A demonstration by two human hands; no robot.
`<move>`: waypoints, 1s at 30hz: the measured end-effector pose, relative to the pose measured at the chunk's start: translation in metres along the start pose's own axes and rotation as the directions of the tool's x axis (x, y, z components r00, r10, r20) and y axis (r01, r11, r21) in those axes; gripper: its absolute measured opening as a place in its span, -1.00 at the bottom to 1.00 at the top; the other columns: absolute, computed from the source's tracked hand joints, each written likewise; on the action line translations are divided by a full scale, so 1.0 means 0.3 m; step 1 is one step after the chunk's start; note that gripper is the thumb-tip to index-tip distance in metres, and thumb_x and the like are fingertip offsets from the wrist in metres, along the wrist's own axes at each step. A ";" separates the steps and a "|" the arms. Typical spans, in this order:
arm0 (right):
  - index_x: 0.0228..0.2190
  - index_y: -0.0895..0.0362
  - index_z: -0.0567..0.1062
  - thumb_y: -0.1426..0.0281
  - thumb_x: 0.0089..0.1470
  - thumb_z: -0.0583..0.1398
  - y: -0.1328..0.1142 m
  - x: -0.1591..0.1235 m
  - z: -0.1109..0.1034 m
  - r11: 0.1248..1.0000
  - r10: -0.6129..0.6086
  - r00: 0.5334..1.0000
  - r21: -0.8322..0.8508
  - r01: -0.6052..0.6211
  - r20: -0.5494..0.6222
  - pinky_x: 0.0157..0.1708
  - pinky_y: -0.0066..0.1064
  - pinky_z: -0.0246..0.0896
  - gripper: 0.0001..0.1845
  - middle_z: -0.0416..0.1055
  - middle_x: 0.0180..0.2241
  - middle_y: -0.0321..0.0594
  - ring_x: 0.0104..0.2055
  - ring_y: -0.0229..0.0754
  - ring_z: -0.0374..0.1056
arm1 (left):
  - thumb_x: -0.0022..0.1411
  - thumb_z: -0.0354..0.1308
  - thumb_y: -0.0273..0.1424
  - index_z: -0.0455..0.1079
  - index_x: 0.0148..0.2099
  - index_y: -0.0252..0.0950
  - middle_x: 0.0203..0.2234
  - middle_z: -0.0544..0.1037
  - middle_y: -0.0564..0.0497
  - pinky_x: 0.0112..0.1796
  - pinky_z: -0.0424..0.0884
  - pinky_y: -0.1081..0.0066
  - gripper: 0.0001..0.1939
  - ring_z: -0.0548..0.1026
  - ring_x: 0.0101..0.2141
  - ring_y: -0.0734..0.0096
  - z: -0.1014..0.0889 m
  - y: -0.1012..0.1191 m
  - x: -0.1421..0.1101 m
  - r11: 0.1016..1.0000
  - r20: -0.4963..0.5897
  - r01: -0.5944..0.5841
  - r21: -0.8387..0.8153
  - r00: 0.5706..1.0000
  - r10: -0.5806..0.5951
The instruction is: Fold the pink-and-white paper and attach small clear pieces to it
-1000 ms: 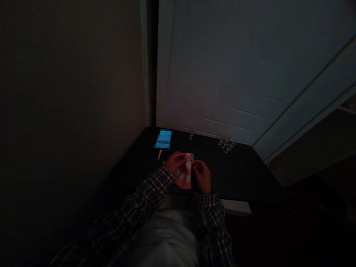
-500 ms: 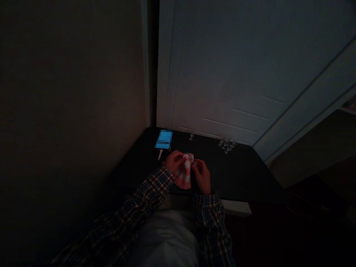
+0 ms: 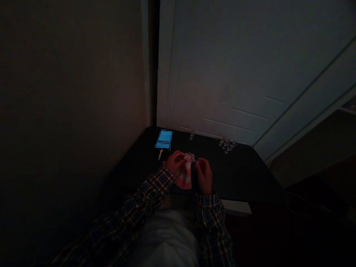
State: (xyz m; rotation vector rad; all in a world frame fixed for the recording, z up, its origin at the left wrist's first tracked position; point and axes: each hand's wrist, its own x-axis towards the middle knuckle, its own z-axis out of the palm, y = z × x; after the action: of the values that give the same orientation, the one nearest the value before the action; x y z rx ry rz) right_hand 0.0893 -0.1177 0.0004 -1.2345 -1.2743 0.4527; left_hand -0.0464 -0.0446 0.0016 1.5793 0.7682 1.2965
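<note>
A pink-and-white piece of cloth [image 3: 184, 181] hangs in soft folds between my hands, over the near part of the dark table. My left hand [image 3: 175, 162] pinches it near its bunched top, where a small whitish, shiny bit shows. Just right of that bunched top is my right hand [image 3: 205, 175], thumb and fingertips pressed together. Something tiny and pale seems to sit at those fingertips, too small and dark to name. Further back on the table lies a heap of small clear, shiny pieces [image 3: 227, 144], and a single similar piece [image 3: 191, 136] stands apart to its left.
A lit phone [image 3: 164, 139] with a white cable [image 3: 160, 154] lies at the table's back left corner. Behind the black table [image 3: 236, 178] rises a pale panel with heart patterns [image 3: 225, 94]. A white box-like object [image 3: 236, 207] shows below the front edge. The light is very dim.
My right hand has shifted slightly right, away from the cloth's bunched top. My left hand keeps its pinch, and the cloth has barely moved.
</note>
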 end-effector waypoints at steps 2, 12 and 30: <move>-0.20 0.12 0.31 0.37 0.01 0.08 -0.005 -0.002 -0.001 1.000 -0.021 1.000 0.005 0.021 -0.015 -0.22 -0.39 0.19 -0.75 0.33 -0.26 -0.21 -0.23 -0.25 0.27 | -0.05 0.13 -0.39 0.37 -0.37 -0.30 -0.43 0.41 0.03 -0.28 0.34 0.38 -0.87 0.41 -0.34 0.41 0.001 0.005 -0.001 1.000 -0.003 0.004 0.000 1.000 -0.004; -0.15 0.10 0.26 0.32 0.01 0.10 -0.010 -0.006 0.004 0.998 0.052 0.999 0.039 -0.052 0.014 -0.29 -0.41 0.23 -0.68 0.35 -0.28 -0.22 -0.26 -0.25 0.31 | -0.06 0.15 -0.38 0.35 -0.36 -0.31 -0.44 0.43 0.03 -0.28 0.33 0.38 -0.85 0.41 -0.34 0.40 -0.009 -0.012 0.005 0.999 -0.012 0.022 -0.029 1.000 -0.022; -0.18 0.11 0.29 0.39 0.02 0.06 -0.027 -0.003 -0.009 1.000 -0.015 0.999 0.012 0.016 -0.029 -0.26 -0.42 0.19 -0.73 0.30 -0.18 -0.18 -0.20 -0.25 0.26 | -0.07 0.18 -0.33 0.37 -0.29 -0.31 -0.35 0.50 -0.03 -0.20 0.34 0.32 -0.75 0.45 -0.30 0.36 0.006 0.002 -0.006 0.990 0.101 0.112 -0.081 0.989 -0.104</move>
State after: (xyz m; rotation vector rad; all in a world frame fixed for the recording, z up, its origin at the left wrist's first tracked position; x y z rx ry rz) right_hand 0.0887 -0.1224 0.0075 -1.2159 -1.2539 0.4297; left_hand -0.0453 -0.0470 0.0014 1.4994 0.7183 1.1517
